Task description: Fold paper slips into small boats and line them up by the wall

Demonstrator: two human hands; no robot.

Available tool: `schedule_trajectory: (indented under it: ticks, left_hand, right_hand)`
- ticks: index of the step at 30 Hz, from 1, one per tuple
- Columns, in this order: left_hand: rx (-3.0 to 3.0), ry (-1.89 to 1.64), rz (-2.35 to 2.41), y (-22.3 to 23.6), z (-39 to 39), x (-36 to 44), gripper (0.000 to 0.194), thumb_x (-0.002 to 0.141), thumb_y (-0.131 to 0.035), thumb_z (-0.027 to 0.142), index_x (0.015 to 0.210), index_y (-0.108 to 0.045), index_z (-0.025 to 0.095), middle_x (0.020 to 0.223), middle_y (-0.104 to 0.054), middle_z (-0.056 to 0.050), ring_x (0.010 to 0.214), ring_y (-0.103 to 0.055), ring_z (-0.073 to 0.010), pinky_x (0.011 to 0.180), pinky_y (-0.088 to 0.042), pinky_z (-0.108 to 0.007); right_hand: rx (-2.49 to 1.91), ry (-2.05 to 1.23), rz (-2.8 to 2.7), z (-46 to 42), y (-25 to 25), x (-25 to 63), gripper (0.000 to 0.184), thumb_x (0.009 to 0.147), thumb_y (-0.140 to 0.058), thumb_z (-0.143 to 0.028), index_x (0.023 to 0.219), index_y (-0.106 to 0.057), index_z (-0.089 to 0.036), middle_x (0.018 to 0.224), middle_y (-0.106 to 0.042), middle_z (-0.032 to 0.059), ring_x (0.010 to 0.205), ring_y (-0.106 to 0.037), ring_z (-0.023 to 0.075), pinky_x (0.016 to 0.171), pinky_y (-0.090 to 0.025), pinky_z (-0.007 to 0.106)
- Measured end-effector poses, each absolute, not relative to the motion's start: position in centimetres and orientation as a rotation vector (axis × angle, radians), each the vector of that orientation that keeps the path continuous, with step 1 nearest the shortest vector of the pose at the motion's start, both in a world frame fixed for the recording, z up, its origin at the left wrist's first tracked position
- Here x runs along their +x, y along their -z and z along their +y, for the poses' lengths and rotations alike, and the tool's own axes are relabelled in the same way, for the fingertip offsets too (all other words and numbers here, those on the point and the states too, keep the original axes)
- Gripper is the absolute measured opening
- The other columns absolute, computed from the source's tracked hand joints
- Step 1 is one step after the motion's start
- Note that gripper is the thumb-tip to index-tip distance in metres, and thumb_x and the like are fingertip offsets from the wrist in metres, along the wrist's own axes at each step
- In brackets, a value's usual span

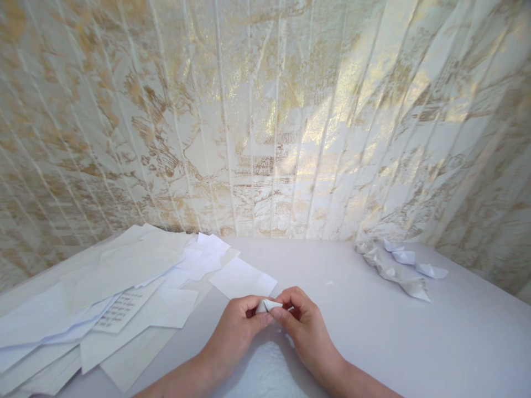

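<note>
Between my two hands is a small piece of folded white paper (264, 305), bent into a compact pointed shape. My left hand (238, 326) pinches its left side between thumb and fingers. On the other side, my right hand (305, 323) grips its right end with thumb and forefinger. Both hands are close together above the near part of the white table (373, 354). The fingers cover much of the paper, so its full shape is hidden. Just beyond the left hand lies a flat white sheet (243, 278).
A spread pile of papers (136, 260) covers the table's left side, one sheet (120, 309) with printed text. At the back right lie several folded paper pieces (390, 271) in rows. A tiny paper scrap (329, 283) rests mid-table. A patterned curtain (265, 138) hangs behind.
</note>
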State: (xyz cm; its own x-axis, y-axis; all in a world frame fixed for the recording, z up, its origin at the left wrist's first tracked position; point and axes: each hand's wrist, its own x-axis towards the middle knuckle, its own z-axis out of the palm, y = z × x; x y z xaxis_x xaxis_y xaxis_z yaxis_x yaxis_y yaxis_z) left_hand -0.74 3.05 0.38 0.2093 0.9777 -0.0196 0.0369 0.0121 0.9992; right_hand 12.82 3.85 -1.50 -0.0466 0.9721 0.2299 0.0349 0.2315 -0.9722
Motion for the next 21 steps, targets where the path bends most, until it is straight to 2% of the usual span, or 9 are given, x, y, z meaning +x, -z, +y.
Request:
schedule_trajectory:
  ticks: [6, 11, 16, 21]
  left_hand:
    - [1.337, -1.048, 1.088, 0.6, 3.6, -0.8, 0.014, 0.058, -0.058, 0.012, 0.072, -0.057, 0.014, 0.058, -0.052, 0.005, 0.058, -0.045, -0.0113, 0.054, -0.033, -0.021]
    - [1.371, -1.020, 1.122, 0.6, 3.7, -0.9, 0.023, 0.053, -0.059, 0.009, 0.072, -0.051, 0.016, 0.043, -0.031, 0.013, 0.044, -0.028, -0.0065, 0.041, -0.019, -0.018]
    - [1.437, -0.982, 1.066, 0.8, 3.2, -0.6, 0.027, 0.055, -0.057, 0.008, 0.075, -0.044, 0.020, 0.046, -0.033, 0.013, 0.044, -0.032, -0.0071, 0.041, -0.026, -0.018]
    - [1.485, -0.983, 1.050, 1.1, 3.1, -0.6, 0.025, 0.057, -0.054, 0.008, 0.073, -0.040, 0.021, 0.046, -0.033, 0.013, 0.044, -0.032, -0.0069, 0.041, -0.026, -0.017]
  right_hand:
    - [-1.102, -1.160, -1.425, 3.4, 1.0, 12.6, 0.015, 0.068, -0.056, -0.029, 0.062, -0.052, -0.016, 0.053, -0.044, -0.0053, 0.050, -0.038, 0.0101, 0.049, -0.030, 0.022]
    - [-1.160, -1.021, -1.654, 2.9, 0.7, 12.5, 0.008, 0.069, -0.051, -0.020, 0.064, -0.055, -0.015, 0.056, -0.045, -0.0038, 0.053, -0.040, 0.0113, 0.051, -0.031, 0.022]
    - [-1.150, -0.937, -1.678, 2.5, 0.6, 12.3, 0.014, 0.062, -0.046, -0.011, 0.051, -0.044, -0.018, 0.053, -0.049, -0.0024, 0.055, -0.045, 0.0127, 0.053, -0.034, 0.022]
    - [-1.116, -1.025, -1.629, 2.8, 0.9, 12.4, 0.014, 0.061, -0.047, -0.014, 0.049, -0.042, -0.019, 0.052, -0.052, -0.0018, 0.054, -0.048, 0.0133, 0.053, -0.037, 0.023]
